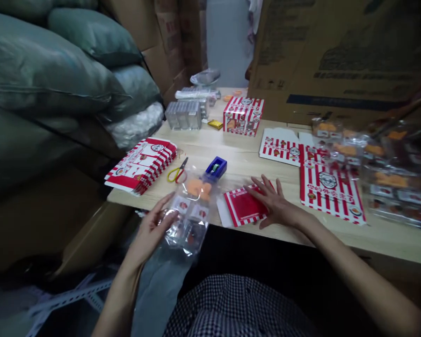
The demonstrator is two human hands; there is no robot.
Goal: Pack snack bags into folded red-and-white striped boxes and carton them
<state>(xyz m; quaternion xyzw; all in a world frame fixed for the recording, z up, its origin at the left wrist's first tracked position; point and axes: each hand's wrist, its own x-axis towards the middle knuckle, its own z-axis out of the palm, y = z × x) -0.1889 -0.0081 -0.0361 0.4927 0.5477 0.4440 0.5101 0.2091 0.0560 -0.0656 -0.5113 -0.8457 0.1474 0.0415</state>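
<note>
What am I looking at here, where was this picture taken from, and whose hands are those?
This is one picture from a camera worn on a person's head, looking forward and down, so the two bare arms are that person's own. No machine is involved. The left hand holds a clear plastic bag of small packaged items. The right hand rests on a flat red-and-white card. On the wooden table lie a stack of striped cartons, yellow-handled scissors and an assembled striped box.
</note>
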